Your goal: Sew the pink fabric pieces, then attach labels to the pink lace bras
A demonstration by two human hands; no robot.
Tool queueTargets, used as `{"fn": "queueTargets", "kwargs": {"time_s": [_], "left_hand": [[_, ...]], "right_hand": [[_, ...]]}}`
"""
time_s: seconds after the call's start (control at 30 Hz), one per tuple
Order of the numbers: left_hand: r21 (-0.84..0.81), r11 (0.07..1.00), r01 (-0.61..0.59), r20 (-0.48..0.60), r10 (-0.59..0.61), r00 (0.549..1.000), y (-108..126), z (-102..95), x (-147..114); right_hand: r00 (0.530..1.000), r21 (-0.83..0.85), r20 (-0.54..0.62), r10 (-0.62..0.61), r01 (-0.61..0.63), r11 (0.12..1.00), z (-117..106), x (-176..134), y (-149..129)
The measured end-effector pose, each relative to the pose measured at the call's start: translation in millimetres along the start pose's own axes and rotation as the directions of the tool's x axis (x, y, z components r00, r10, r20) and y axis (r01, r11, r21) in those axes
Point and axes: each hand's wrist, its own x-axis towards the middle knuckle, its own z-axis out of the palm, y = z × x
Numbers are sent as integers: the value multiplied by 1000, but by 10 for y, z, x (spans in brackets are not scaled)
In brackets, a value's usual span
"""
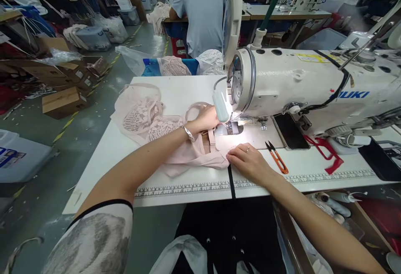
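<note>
A pale pink lace bra (194, 157) lies spread over the left part of the white sewing table, its lace cups toward the far left. Beside the sewing machine's (282, 77) lit needle area, my left hand (206, 118) grips a narrow part of the bra; its fingertips are partly hidden behind the pale lamp head (221, 106). My right hand (249, 161), closer to the table's front edge, has its fingers closed on the end of the bra's band. The presser foot (230, 128) stands just right of my left fingertips.
Orange thread snips (277, 157) lie right of my right hand. Behind them are a dark phone (291, 132) and a red strip (327, 153). A ruler tape (188, 189) runs along the front edge. Lace pieces (175, 66) sit past the back edge, before a seated person (202, 15).
</note>
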Motion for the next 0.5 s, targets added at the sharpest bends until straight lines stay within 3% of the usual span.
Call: {"fn": "queueTargets", "kwargs": {"time_s": [0.07, 0.13, 0.2, 0.27, 0.33, 0.4, 0.5], "left_hand": [[114, 992, 55, 49, -61, 997, -65, -132, 40], [169, 983, 75, 9, -78, 997, -69, -230, -8], [191, 981, 27, -81, -11, 997, 21, -261, -178], [136, 984, -112, -149, 132, 980, 175, -237, -444], [-35, 978, -206, 7, 206, 979, 309, -206, -724], [-165, 966, -197, 209, 229, 951, 360, -218, -921], [-203, 968, -146, 475, 228, 850, 297, -359, -983]], "right_hand": [[999, -54, -19, 47, -48, 997, -3, 3, 2], [992, -110, -66, 108, -115, 987, -4, 8, 11], [979, -122, -124, 162, -177, 977, -10, 15, 19], [964, -106, -181, 193, -214, 971, -34, 26, 24], [953, -120, -248, 174, -209, 971, -85, 38, 26], [944, -180, -319, 87, -151, 972, -159, 42, 24], [922, -264, -385, -40, -69, 962, -275, 15, 9]]}}
